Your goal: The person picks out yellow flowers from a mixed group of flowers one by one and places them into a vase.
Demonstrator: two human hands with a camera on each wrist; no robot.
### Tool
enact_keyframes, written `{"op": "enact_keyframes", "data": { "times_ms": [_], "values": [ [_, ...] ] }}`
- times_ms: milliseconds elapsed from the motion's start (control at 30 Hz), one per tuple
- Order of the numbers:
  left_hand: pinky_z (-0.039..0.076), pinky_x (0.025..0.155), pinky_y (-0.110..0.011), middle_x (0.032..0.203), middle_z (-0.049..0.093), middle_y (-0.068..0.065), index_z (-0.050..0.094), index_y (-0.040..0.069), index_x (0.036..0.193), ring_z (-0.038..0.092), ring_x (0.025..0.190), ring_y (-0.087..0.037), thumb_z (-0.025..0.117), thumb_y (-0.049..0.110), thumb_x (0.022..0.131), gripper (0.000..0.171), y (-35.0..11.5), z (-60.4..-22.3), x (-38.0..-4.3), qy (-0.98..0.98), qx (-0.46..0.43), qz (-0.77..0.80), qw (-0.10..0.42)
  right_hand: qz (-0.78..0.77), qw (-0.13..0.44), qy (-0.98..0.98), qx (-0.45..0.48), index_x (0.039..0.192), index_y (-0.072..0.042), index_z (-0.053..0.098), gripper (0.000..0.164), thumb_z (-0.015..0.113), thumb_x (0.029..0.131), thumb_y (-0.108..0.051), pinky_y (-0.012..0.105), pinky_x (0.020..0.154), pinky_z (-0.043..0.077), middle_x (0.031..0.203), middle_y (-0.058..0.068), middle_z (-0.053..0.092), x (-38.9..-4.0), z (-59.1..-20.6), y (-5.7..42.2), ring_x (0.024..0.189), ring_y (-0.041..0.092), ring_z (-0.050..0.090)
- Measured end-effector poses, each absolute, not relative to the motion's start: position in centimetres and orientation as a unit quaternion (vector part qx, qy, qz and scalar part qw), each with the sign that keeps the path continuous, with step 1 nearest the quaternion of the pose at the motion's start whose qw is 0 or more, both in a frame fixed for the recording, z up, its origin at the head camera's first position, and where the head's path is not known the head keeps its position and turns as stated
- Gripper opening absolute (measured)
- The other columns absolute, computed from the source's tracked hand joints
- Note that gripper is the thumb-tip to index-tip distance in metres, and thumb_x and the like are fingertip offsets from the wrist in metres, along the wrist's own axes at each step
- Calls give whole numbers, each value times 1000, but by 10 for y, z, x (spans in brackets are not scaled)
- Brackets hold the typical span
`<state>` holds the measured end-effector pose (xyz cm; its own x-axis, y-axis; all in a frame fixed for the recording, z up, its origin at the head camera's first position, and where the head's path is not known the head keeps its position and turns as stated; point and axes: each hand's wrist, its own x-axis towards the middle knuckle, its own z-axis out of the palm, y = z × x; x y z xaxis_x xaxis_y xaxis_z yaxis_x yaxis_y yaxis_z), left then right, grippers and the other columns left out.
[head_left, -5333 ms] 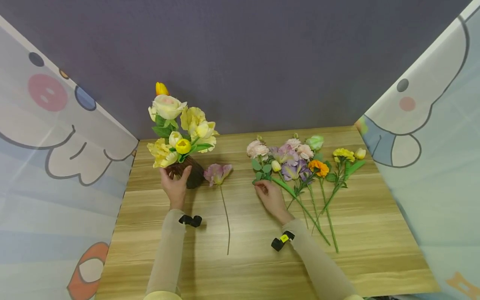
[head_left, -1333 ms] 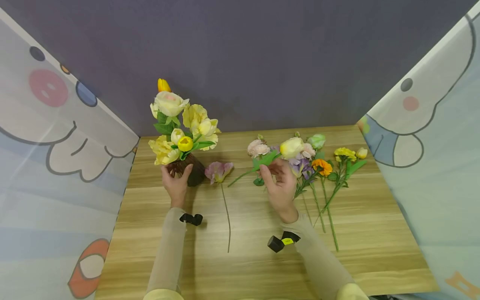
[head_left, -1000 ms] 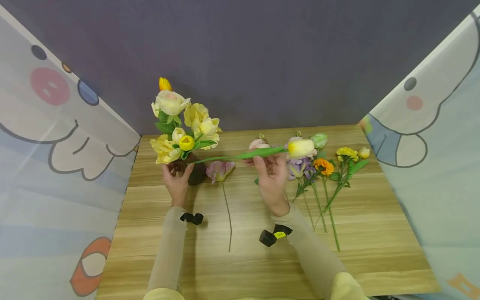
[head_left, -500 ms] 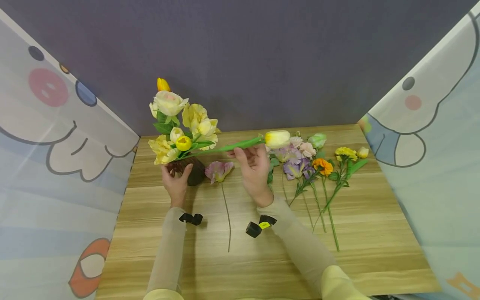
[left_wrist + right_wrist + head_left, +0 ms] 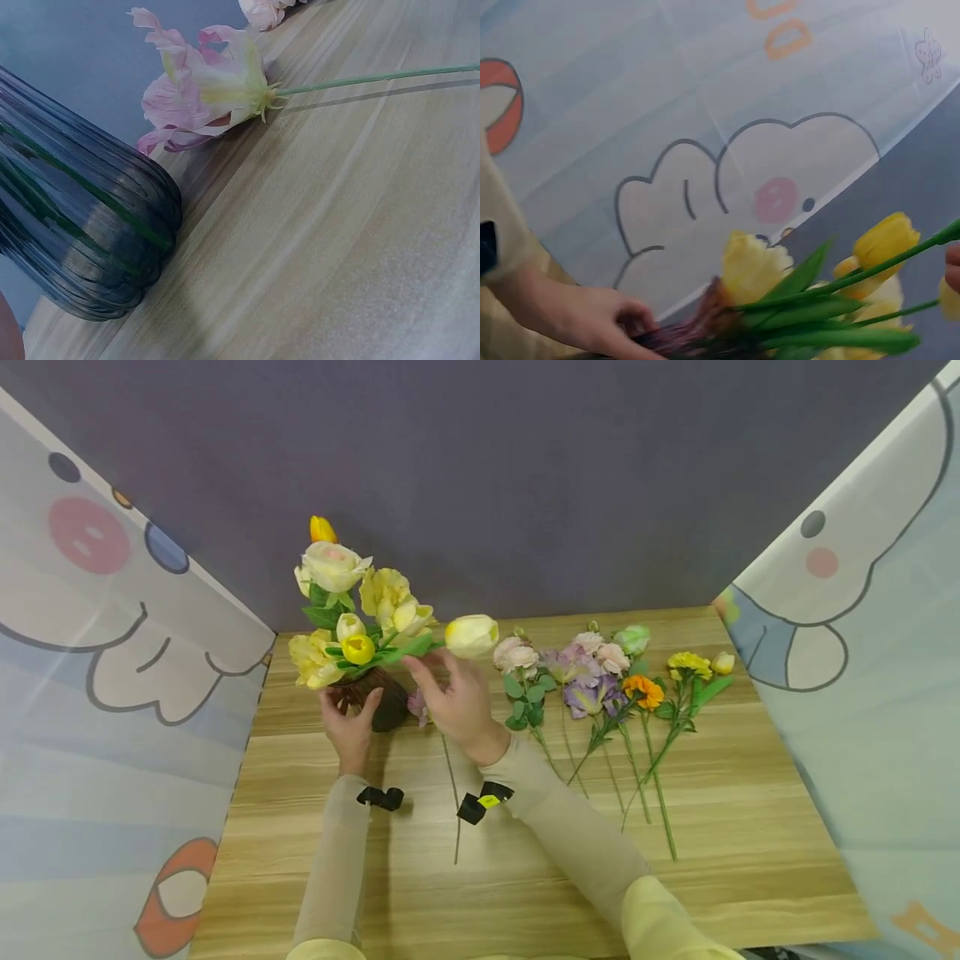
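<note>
My left hand (image 5: 348,731) grips the neck of a dark ribbed glass vase (image 5: 392,703), thumb and fingers on either side. The vase holds yellow and white flowers, among them a pale rose (image 5: 334,567) and a yellow tulip (image 5: 357,649); green stems show through its wall in the left wrist view. My right hand (image 5: 461,706) pinches a white-and-yellow tulip (image 5: 471,635) by its stem, bloom to the right, stem running left into the bouquet over the vase mouth. In the right wrist view only fingertips (image 5: 952,268) of this hand show, at the right edge.
A pink-purple flower (image 5: 202,94) lies beside the vase, its bloom partly behind my right hand in the head view. On the table's right lie pale pink flowers (image 5: 515,654), purple flowers (image 5: 592,693), an orange flower (image 5: 643,692) and a yellow one (image 5: 688,664). A dark wall (image 5: 525,485) stands behind.
My right hand picked up the white-and-yellow tulip from the right-hand flowers, turned it sideways and carried it left to the vase. The left hand has stayed on the vase.
</note>
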<state>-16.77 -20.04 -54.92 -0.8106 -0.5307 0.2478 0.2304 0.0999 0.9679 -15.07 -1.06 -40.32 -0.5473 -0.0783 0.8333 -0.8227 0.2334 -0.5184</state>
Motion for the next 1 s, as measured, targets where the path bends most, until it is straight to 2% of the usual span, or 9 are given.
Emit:
{"op": "enact_keyframes", "data": {
  "times_ms": [133, 200, 333, 400, 500, 633, 700, 867, 1000],
  "values": [
    [43, 106, -44, 112, 58, 10, 57, 2, 129, 55, 108, -13, 87, 10, 81, 58, -200, -549, -167, -686, 111, -660, 286, 459, 344, -743, 344, 106, 5, 64, 18, 73, 90, 3, 27, 64, 52, 86, 14, 69, -149, -381, -11, 66, 19, 62],
    [43, 105, -43, 111, 57, 9, 57, 1, 128, 55, 108, -14, 87, 11, 81, 56, -200, -549, -168, -685, 110, -659, 290, 436, 338, -750, 364, 110, 3, 61, 23, 73, 91, 1, 28, 71, 52, 87, 12, 64, -151, -375, -13, 74, 20, 62],
    [43, 103, -43, 112, 59, 0, 57, -3, 125, 54, 108, -24, 87, 10, 81, 54, -200, -549, -169, -681, 103, -661, 298, 397, 310, -769, 393, 113, 0, 63, 20, 72, 96, -7, 24, 70, 48, 90, 10, 63, -154, -376, -22, 75, 18, 58],
    [44, 102, -48, 110, 59, -8, 56, -7, 122, 54, 107, -32, 85, 8, 81, 53, -200, -549, -170, -681, 98, -660, 303, 376, 281, -789, 396, 117, -1, 64, 22, 71, 99, -11, 23, 73, 50, 97, 9, 67, -154, -383, -27, 80, 17, 61],
    [45, 100, -50, 108, 60, -7, 56, -10, 119, 55, 104, -31, 81, 7, 83, 47, -199, -549, -170, -685, 99, -651, 310, 355, 230, -816, 394, 118, -2, 66, 22, 69, 101, -15, 24, 77, 53, 108, 10, 70, -153, -400, -34, 87, 17, 65],
    [47, 98, -39, 110, 60, 7, 60, -6, 124, 57, 103, -12, 77, 3, 84, 45, -199, -550, -169, -689, 103, -645, 314, 363, 168, -834, 379, 110, -6, 65, 14, 67, 102, -17, 23, 68, 50, 95, 5, 68, -152, -424, -38, 77, 13, 62],
    [47, 97, -36, 114, 60, 9, 60, -4, 130, 57, 105, -10, 79, 2, 84, 50, -199, -551, -169, -687, 101, -647, 314, 370, 144, -841, 369, 113, -7, 65, 16, 66, 103, -19, 21, 67, 48, 92, 2, 68, -152, -434, -37, 74, 11, 61],
    [47, 98, -38, 117, 60, 9, 57, -4, 134, 56, 109, -18, 85, 5, 83, 59, -200, -553, -168, -683, 96, -655, 310, 382, 89, -854, 341, 131, -6, 65, 30, 62, 105, -23, 21, 69, 49, 94, 0, 70, -147, -463, -23, 75, 10, 63],
    [46, 100, -37, 116, 60, 10, 57, -5, 132, 56, 109, -19, 87, 8, 81, 61, -200, -552, -168, -684, 99, -657, 302, 380, 64, -871, 305, 131, -7, 66, 31, 63, 105, -23, 21, 67, 52, 95, 1, 73, -137, -490, 0, 78, 10, 66]
  ]
}}
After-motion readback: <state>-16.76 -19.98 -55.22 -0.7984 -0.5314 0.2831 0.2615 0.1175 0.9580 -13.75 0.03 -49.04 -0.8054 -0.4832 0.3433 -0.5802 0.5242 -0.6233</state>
